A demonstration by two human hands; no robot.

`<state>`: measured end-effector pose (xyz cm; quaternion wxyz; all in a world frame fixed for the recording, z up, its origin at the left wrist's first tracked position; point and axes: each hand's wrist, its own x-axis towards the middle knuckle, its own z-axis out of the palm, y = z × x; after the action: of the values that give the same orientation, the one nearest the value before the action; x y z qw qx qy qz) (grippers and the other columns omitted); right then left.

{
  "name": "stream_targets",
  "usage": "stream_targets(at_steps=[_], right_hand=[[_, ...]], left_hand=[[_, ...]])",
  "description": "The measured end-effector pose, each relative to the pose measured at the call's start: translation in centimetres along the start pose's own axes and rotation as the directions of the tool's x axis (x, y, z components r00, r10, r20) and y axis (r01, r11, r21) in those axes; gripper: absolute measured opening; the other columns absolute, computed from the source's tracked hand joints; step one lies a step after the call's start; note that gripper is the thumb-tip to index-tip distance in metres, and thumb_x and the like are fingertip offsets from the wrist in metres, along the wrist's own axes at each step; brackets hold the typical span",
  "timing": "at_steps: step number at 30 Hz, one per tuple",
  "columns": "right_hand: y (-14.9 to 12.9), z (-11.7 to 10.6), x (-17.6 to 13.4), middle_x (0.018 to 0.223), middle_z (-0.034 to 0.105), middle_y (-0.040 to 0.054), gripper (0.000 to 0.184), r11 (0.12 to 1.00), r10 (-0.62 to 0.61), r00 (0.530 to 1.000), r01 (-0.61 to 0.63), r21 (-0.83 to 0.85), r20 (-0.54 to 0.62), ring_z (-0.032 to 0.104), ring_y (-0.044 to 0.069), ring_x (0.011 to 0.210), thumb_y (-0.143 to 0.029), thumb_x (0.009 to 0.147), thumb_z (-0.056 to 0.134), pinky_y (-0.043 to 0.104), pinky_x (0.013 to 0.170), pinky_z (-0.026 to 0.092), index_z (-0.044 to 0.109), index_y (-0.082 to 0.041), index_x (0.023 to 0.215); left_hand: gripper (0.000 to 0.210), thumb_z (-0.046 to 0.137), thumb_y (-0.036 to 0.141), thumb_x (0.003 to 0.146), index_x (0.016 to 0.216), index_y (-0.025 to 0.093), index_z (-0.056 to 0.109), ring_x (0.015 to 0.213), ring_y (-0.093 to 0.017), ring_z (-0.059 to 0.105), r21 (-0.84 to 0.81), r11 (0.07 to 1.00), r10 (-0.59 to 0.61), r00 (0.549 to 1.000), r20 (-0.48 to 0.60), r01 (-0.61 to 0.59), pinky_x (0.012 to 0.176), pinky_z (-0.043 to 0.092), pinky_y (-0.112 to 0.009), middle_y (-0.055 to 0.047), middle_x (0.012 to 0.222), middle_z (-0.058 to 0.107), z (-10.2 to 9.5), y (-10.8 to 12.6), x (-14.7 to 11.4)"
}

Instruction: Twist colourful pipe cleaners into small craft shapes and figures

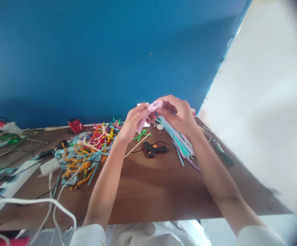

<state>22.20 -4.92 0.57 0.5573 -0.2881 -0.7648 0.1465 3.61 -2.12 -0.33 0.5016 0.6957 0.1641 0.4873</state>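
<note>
Over brn table, both hands pinching lt-pink pipe cleaners, blk glue gun nrby

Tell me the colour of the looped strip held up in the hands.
The looped strip is pale pink, seen best in the head view.

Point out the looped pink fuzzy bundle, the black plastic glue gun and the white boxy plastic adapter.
Pink bundle (152,108), head view: near its looped end.
Glue gun (151,149), head view: its body.
Adapter (50,166), head view: upper face.

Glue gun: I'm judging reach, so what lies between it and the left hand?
In the head view, green pieces and a pale stick show there.
</note>
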Motion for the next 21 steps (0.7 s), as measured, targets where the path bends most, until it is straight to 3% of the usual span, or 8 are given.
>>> stream_targets(at_steps=[4, 10, 21], right_hand=[[-0.4, -0.3, -0.1, 0.097, 0.073, 0.0032, 0.028, 0.998, -0.023, 0.999, 0.020, -0.051, -0.049, 0.067, 0.015, 0.080, -0.048, 0.090, 0.066, 0.028, 0.072, 0.053, 0.071, -0.025, 0.106], [-0.6, -0.9, -0.2, 0.099, 0.074, 0.0031, 0.023, 0.995, -0.060, 0.998, 0.060, -0.075, -0.001, 0.069, 0.015, 0.083, -0.041, 0.091, 0.067, 0.027, 0.074, 0.054, 0.072, -0.025, 0.106], [-0.5, -1.0, -0.1, 0.098, 0.074, 0.0025, 0.021, 0.992, -0.080, 0.996, 0.084, -0.098, 0.048, 0.067, 0.013, 0.080, -0.039, 0.092, 0.066, 0.027, 0.072, 0.053, 0.073, -0.024, 0.106]], left_hand=[[0.023, 0.061, 0.034, 0.089, 0.103, 0.019, 0.071, 0.072, -0.014, 0.061, 0.148, 0.986, 0.095, 0.991, -0.098, -0.080, 0.061, 0.045, -0.024, -0.004, 0.081, 0.069, -0.1, 0.1, -0.1], [0.020, 0.057, 0.030, 0.091, 0.089, 0.019, 0.073, 0.068, -0.012, 0.059, 0.357, 0.914, 0.272, 0.944, -0.189, -0.192, 0.062, 0.047, -0.023, -0.002, 0.079, 0.069, 0.1, 0.6, -0.2], [0.023, 0.057, 0.031, 0.091, 0.074, 0.018, 0.066, 0.057, -0.010, 0.051, 0.413, 0.893, 0.296, 0.925, -0.236, -0.180, 0.052, 0.039, -0.023, 0.000, 0.065, 0.059, 1.0, 0.8, -0.2]])
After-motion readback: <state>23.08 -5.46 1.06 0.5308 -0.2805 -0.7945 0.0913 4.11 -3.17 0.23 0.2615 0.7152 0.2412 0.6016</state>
